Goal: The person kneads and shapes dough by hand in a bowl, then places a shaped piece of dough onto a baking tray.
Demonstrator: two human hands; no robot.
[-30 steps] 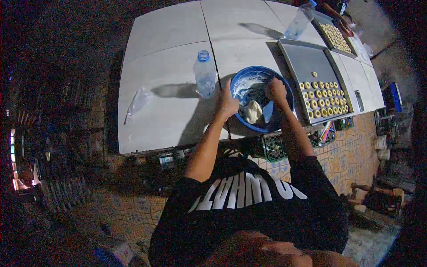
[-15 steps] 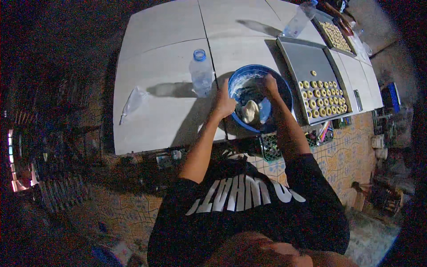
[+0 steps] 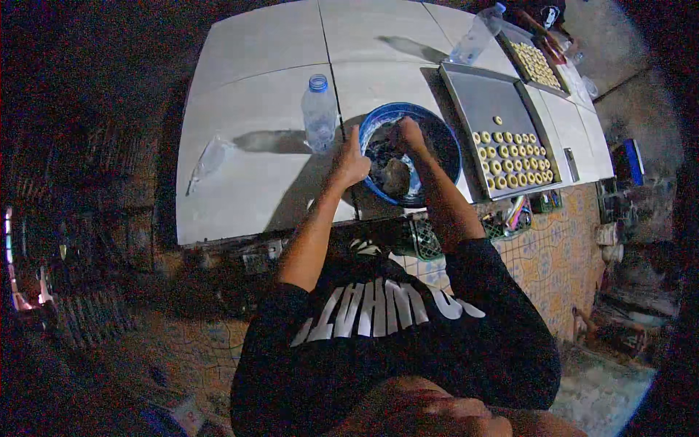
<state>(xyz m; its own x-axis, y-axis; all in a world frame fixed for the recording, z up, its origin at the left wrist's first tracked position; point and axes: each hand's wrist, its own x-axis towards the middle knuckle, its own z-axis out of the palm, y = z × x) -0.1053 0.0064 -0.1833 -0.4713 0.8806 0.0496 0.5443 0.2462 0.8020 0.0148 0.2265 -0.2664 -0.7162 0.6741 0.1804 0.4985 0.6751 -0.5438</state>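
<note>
My left hand [image 3: 352,159] grips the near-left rim of a round blue bowl [image 3: 451,149], thumb at the edge. My right hand [image 3: 408,135] is closed inside the bowl's upper part; what it holds is hard to make out. A shadowed lump of dough [image 3: 395,177] lies low in the bowl, with a pale blue and white streak beside it. A clear plastic bottle [image 3: 319,116] with an uncapped blue neck stands left of the bowl. To the right lies a metal tray [image 3: 495,95] with rows of small pale dough rings.
The tiled table [image 3: 255,44] also carries a crumpled plastic bag [image 3: 211,160], another clear bottle [image 3: 473,40], a second filled tray [image 3: 535,65] and a dark phone-like object [image 3: 571,164]. A co-worker's arm [image 3: 539,25] is at the back right. Crates [image 3: 426,240] sit below.
My right hand has moved left and back inside the bowl, and the dough is more shadowed. My left hand stays on the rim. The whole view has shifted slightly.
</note>
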